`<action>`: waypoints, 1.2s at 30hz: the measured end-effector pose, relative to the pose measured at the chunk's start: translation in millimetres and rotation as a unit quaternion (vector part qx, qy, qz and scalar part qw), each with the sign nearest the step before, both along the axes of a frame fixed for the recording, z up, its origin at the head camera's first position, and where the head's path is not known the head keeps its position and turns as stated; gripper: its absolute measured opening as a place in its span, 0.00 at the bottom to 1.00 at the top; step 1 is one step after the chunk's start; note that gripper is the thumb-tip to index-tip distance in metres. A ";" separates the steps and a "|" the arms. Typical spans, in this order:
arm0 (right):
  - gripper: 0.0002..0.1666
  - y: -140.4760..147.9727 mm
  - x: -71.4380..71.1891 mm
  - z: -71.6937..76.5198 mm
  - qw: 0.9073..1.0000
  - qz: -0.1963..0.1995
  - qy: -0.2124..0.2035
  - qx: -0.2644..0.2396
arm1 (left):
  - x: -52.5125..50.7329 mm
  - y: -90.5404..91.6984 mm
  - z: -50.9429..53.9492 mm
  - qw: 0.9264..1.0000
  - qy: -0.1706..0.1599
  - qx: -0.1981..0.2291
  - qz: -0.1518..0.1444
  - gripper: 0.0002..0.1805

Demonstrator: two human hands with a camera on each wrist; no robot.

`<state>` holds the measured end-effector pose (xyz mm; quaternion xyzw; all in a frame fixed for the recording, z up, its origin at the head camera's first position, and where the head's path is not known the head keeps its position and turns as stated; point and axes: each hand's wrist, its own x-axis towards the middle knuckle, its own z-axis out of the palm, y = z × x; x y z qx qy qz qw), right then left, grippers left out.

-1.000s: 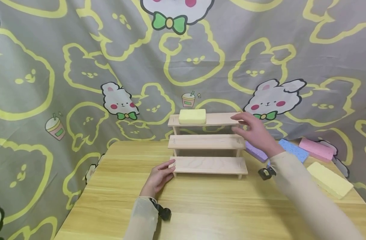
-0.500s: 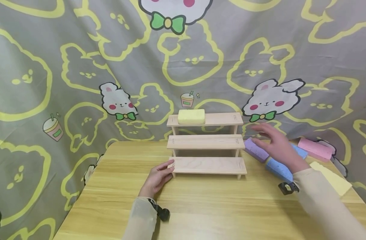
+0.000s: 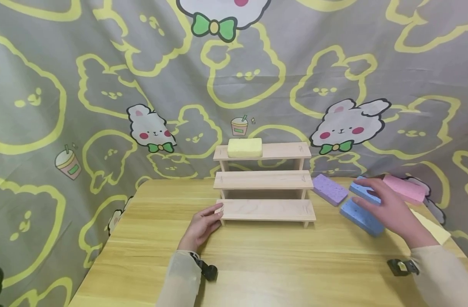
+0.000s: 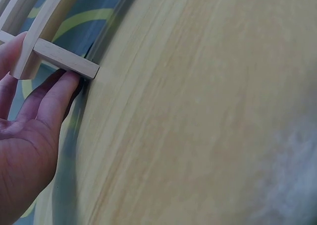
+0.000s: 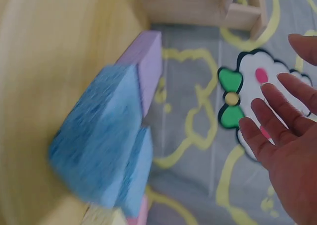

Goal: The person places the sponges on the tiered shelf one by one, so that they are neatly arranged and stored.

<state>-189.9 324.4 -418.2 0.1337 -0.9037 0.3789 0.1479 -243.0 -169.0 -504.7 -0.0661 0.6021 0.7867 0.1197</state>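
A three-tier wooden shelf (image 3: 264,181) stands on the table, a yellow sponge (image 3: 244,147) on the left part of its top tier. My left hand (image 3: 200,226) grips the left end of the lowest tier. In the left wrist view, that hand (image 4: 32,131) has its fingers behind the shelf's leg (image 4: 67,59). My right hand (image 3: 391,209) holds nothing and hovers over two blue sponges, the nearer one (image 3: 358,217) and the farther one (image 3: 359,191), which it partly hides. Its fingers (image 5: 280,113) look relaxed in the right wrist view.
A purple sponge (image 3: 329,189) lies just right of the shelf. Farther right are a pink sponge (image 3: 404,188) and another yellow sponge (image 3: 433,228), partly behind my right arm. A grey patterned curtain (image 3: 187,85) hangs behind the wooden table (image 3: 257,264).
My right hand has moved from beside the top tier, rightward and down, to above the blue sponges. My left hand has stayed on the lowest tier.
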 end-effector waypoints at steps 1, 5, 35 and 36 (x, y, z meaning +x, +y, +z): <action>0.28 4.1 3.3 -3.1 1.000 -0.005 -0.001 0.000 | 0.0 0.1 -0.1 1.000 -0.001 0.000 -0.002 0.23; 0.29 18.8 14.1 -14.1 1.000 -0.015 0.004 0.000 | -0.4 -0.3 0.6 1.000 0.002 -0.003 -0.007 0.24; 0.44 44.9 27.1 -75.7 0.990 -0.045 -0.055 0.122 | 2.3 1.3 0.7 1.000 0.007 0.002 0.005 0.23; 0.43 44.6 27.0 -76.9 0.989 -0.046 -0.053 0.127 | 2.4 1.4 0.5 1.000 0.007 0.001 0.005 0.23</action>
